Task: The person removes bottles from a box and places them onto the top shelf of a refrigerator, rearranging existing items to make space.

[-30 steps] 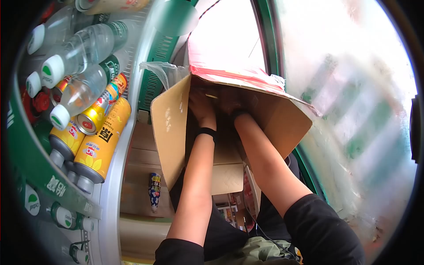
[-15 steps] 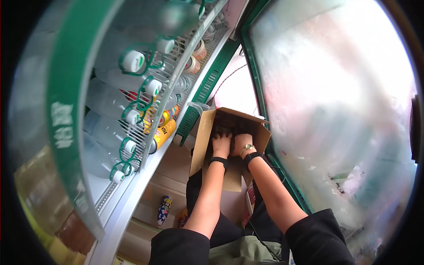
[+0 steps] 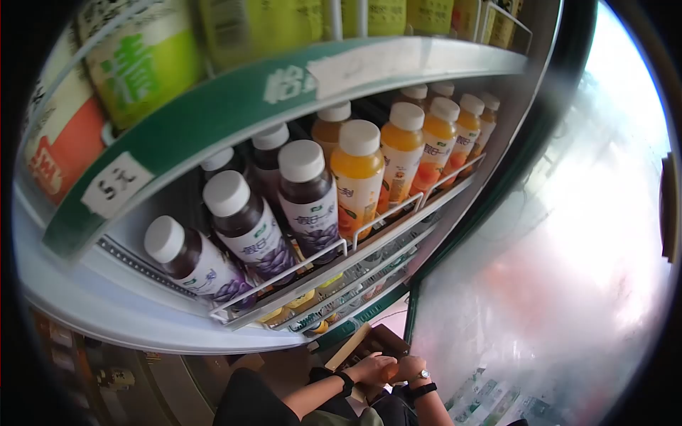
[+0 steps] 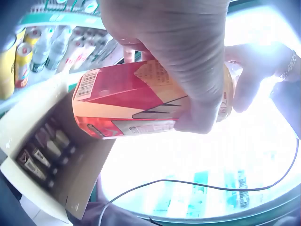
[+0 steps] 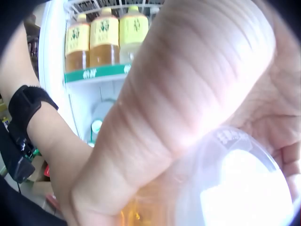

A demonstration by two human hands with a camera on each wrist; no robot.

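Standing open, the drinks cooler (image 3: 213, 121) fills most of the head view, its frosted glass door (image 3: 568, 298) swung out to the right. One wire-fronted shelf (image 3: 320, 263) carries two kinds of bottle: four dark grape-juice bottles (image 3: 245, 224) toward its left end and at least six orange-juice bottles (image 3: 359, 174) running to its right end, the rear ones partly hidden. Green-and-yellow labelled bottles (image 3: 142, 64) stand on the shelf above; their count cannot be told.

Below the cooler's lower edge sits one brown cardboard carton (image 3: 362, 344), flaps up. The left wrist view shows dark bottles inside it, about six in two rows.

Both hands meet just above the carton's right edge. The left hand (image 3: 373, 368) wraps its curled fingers round one bottle (image 4: 141, 103) with a red-and-peach label and barcode, held on its side. The right hand (image 3: 406, 369), a watch (image 3: 423, 374) on its wrist, closes its fingers on the same bottle's far end; the right wrist view shows its palm against the clear, amber-filled bottle.
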